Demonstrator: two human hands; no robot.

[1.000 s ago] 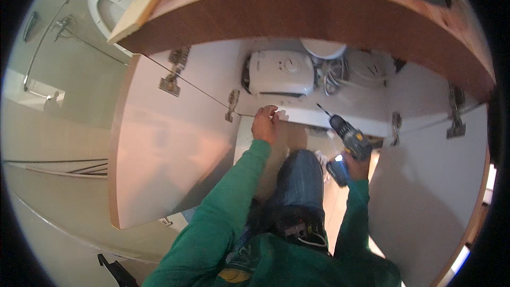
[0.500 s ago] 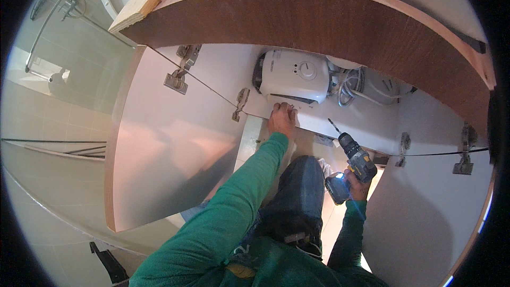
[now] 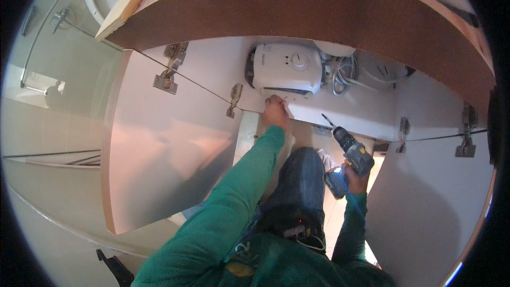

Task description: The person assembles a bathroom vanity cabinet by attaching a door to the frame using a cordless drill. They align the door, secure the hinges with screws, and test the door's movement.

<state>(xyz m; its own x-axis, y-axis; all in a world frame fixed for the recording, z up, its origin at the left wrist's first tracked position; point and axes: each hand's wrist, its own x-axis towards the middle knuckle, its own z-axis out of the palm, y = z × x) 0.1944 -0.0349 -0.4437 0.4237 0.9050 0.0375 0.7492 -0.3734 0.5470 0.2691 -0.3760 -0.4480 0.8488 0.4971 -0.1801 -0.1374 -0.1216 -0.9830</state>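
Note:
My right hand (image 3: 357, 178) is wrapped round the grip of a cordless drill (image 3: 353, 151). The drill points up and left over the cabinet's front edge, with a long bit in its chuck and a bright light showing near its battery. My left hand (image 3: 275, 112) rests at the front of the white cabinet floor (image 3: 340, 112), fingers bent together; what they pinch, if anything, is hidden. Just right of those fingers lie a few small screw-like pieces (image 3: 295, 99). Behind them sits a white water heater (image 3: 287, 68) with a round dial.
Coiled hoses (image 3: 344, 74) lie right of the heater. A white door with metal hinges (image 3: 169, 77) stands swung out at left, and another door (image 3: 425, 196) at right. A curved brown panel (image 3: 297, 8) spans above. Beyond the left door is a glass shower screen (image 3: 69, 69).
The whole view has shifted slightly. My left hand has moved a little left relative to the heater and the small pieces. The drill stays in my right hand at nearly the same tilt.

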